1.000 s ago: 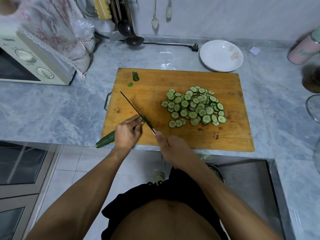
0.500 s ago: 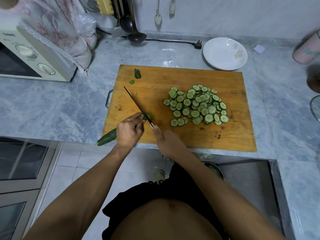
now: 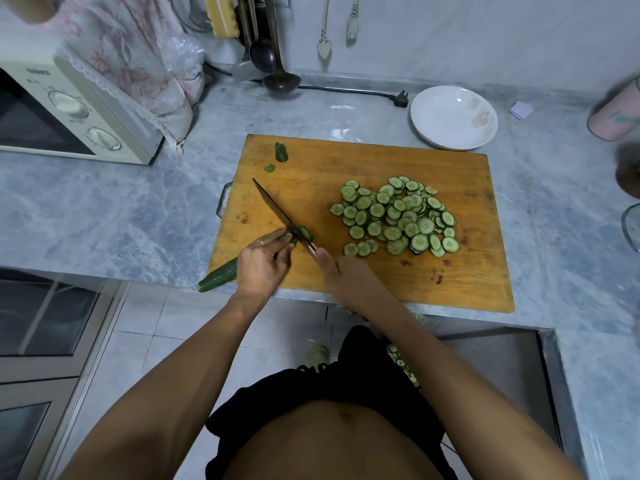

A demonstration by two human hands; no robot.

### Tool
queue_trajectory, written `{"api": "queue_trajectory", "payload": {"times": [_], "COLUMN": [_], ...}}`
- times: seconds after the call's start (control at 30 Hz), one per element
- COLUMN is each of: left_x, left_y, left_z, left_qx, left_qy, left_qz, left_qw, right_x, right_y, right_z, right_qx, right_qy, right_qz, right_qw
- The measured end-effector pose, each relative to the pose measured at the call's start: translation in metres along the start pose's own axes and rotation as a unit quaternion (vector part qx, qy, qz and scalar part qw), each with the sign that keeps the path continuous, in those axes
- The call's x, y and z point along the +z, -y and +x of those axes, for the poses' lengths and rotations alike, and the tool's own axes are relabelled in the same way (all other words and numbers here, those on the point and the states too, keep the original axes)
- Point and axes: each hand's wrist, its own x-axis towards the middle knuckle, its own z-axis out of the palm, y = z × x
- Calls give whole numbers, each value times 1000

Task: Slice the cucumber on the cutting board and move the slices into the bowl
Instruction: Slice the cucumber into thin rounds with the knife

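Left hand (image 3: 263, 265) grips the cucumber (image 3: 219, 278); right hand (image 3: 346, 275) holds the knife (image 3: 277, 209); the microwave (image 3: 69, 109) label is unreadable.

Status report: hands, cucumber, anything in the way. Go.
Left hand grips cucumber; right hand grips knife, blade at the cut end. Slices piled on cutting board; bowl empty. Nothing in the way.

Only one camera is looking here, sitting on the person's head, facing forward and steeply down, close above the surface (image 3: 131, 216) and the cutting board (image 3: 363, 271) at its front edge.
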Motion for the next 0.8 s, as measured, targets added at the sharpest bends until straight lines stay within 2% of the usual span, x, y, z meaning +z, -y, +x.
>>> {"api": "queue_trajectory", "payload": {"times": [0.17,0.33,0.5,0.57,0.67,0.73,0.8], "left_x": [2,1,-10,-16,-19,-15,-9], "left_y": [3,2,-9,-19,-47,-67,-81], "left_z": [1,2,10,13,25,34,43], "left_qx": [-2,1,-32,3,115,200,243], "left_qy": [-4,-7,-15,-49,-62,-18,75], "left_qz": [-3,-4,-64,-65,-72,-64,-35], "left_qw": [1000,1000,997,997,989,978,966], "right_x": [-10,-27,-36,-44,-54,-60,-65], "right_y": [-9,-18,-38,-43,-48,-49,-50], "right_z": [-2,-1,2,-3,-8,-10,-15], "right_qx": [8,-7,-20,-28,-38,-45,-59], "right_qy": [-25,-83,-122,-125,-119,-110,-102], "right_qz": [7,-26,-74,-115,-208,-243,-278], "right_qw": [1000,996,990,985,970,963,953]}}
